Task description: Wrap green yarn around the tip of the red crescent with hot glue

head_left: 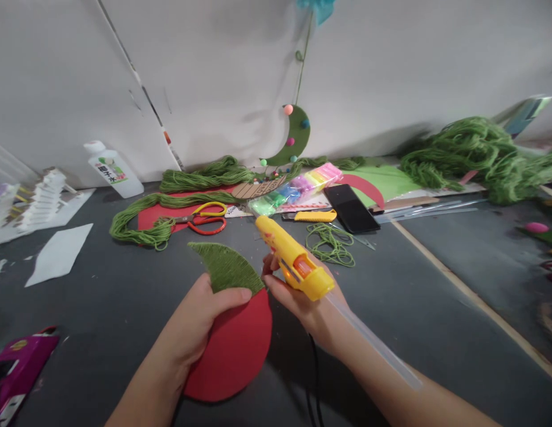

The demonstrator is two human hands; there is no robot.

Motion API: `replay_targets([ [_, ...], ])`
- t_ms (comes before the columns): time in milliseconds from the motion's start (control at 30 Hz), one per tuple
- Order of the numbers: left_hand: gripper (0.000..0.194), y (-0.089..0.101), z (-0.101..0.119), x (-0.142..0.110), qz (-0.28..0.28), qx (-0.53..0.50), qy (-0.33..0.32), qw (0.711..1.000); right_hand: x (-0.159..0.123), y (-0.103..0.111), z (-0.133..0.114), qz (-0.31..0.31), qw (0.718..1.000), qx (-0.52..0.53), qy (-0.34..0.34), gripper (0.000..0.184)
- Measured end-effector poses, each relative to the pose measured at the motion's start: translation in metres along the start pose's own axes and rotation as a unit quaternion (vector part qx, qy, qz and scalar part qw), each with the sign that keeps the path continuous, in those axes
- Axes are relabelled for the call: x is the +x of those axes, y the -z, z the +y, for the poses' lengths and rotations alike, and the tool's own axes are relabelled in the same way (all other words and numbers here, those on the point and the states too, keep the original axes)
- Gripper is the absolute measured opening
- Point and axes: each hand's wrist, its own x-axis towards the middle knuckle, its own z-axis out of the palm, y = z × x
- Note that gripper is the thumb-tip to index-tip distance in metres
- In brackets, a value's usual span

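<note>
My left hand (213, 314) is closed on a crescent-like craft piece (243, 350). Bare red surface shows on its lower part, while green yarn (229, 267) is wound closely round its upper end, which tapers to a point. My left thumb lies across the border of yarn and red. In my right hand (303, 302) is a yellow hot glue gun (298, 258), a long clear glue stick poking out of its back and an orange light glowing on it. Its nozzle points up and away. The right fingertips are close to the yarn-covered edge; whether they touch it I cannot tell.
Behind my hands lie scissors (207, 218), a yellow cutter (314, 216), a phone (351, 207), loose yarn (332, 243) and a bag of pompoms (298, 187). A decorated green crescent (298, 136) hangs at the wall. A white bottle (113, 169) stands left; a yarn heap (467, 154) lies right.
</note>
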Motion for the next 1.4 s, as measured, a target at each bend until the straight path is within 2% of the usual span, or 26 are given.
replay_targets([
  [100, 0.026, 0.0, 0.0, 0.002, 0.015, -0.006, -0.011, 1.0, 0.0, 0.002, -0.006, -0.019, 1.0, -0.005, 0.0, 0.009],
  [233, 0.022, 0.003, -0.002, 0.004, 0.03, -0.026, -0.002, 0.999, -0.001, -0.003, -0.003, -0.026, 0.999, -0.038, -0.015, 0.025],
  [367, 0.02, 0.005, -0.003, 0.005, 0.034, 0.0, -0.006, 0.999, -0.001, -0.007, 0.0, -0.024, 0.996, -0.077, -0.032, 0.023],
  [467, 0.024, 0.004, -0.003, 0.005, 0.032, 0.028, -0.01, 0.999, 0.0, -0.006, -0.001, -0.007, 0.999, -0.035, -0.024, 0.016],
  [600, 0.028, 0.004, -0.003, 0.005, 0.013, 0.029, -0.015, 0.999, 0.0, -0.001, -0.002, -0.027, 0.998, 0.035, -0.033, 0.014],
  [733, 0.029, 0.007, -0.003, 0.007, -0.027, 0.029, -0.016, 0.999, 0.001, 0.0, -0.005, -0.051, 0.988, 0.103, -0.104, 0.01],
  [867, 0.031, 0.008, -0.002, 0.005, -0.064, 0.053, -0.031, 0.996, 0.002, -0.002, -0.005, -0.038, 0.972, 0.162, -0.167, 0.008],
  [1000, 0.033, 0.006, 0.0, 0.003, -0.1, 0.091, -0.071, 0.988, 0.002, -0.004, -0.003, -0.022, 0.97, 0.186, -0.154, 0.006],
  [1200, 0.025, 0.004, -0.001, 0.0, -0.07, 0.091, -0.083, 0.99, 0.002, 0.0, -0.003, -0.054, 0.966, 0.219, -0.122, 0.005],
  [1400, 0.022, 0.001, 0.001, -0.011, -0.088, 0.048, -0.088, 0.991, -0.001, 0.004, -0.008, -0.085, 0.96, 0.254, -0.082, 0.009],
])
